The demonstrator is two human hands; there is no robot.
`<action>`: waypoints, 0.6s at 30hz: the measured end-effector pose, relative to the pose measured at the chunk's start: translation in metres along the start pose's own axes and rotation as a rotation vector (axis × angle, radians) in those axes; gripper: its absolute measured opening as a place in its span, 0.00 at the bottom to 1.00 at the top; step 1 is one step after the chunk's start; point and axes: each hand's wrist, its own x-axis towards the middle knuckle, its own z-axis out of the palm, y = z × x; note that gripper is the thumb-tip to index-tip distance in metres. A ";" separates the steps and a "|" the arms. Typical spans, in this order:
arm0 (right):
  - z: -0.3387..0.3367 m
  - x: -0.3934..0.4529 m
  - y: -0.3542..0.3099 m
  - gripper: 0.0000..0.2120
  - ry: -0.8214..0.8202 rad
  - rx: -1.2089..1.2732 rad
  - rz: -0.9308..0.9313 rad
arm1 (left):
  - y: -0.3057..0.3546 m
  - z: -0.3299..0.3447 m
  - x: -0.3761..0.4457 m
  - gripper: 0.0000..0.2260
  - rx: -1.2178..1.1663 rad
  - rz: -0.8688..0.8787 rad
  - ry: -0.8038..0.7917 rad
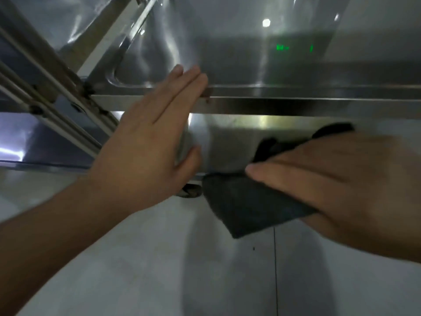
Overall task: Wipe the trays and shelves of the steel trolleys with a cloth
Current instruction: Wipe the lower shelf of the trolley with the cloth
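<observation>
Head view: left hand (145,142), fingers (182,87) together, steadies the trolley (296,106) edge; right hand (337,179) presses the dark cloth (246,208) flat, wiping.

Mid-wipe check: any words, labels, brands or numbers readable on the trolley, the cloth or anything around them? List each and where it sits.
Nothing can be read.
Green glowing marks, reflected in the steel tray: too blurred to make out; a second green mark beside them is just as unclear.
Dark cloth under the right hand: no label or print visible.
Trolley rail by the left hand: no markings visible.
</observation>
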 end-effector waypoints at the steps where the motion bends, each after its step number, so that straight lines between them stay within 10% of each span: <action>1: 0.014 -0.004 -0.004 0.21 -0.060 0.025 0.005 | -0.002 0.004 -0.013 0.35 0.003 0.015 0.044; 18: 0.200 0.049 0.058 0.21 -0.035 0.330 0.858 | -0.077 0.123 -0.115 0.20 -0.093 -0.443 -0.344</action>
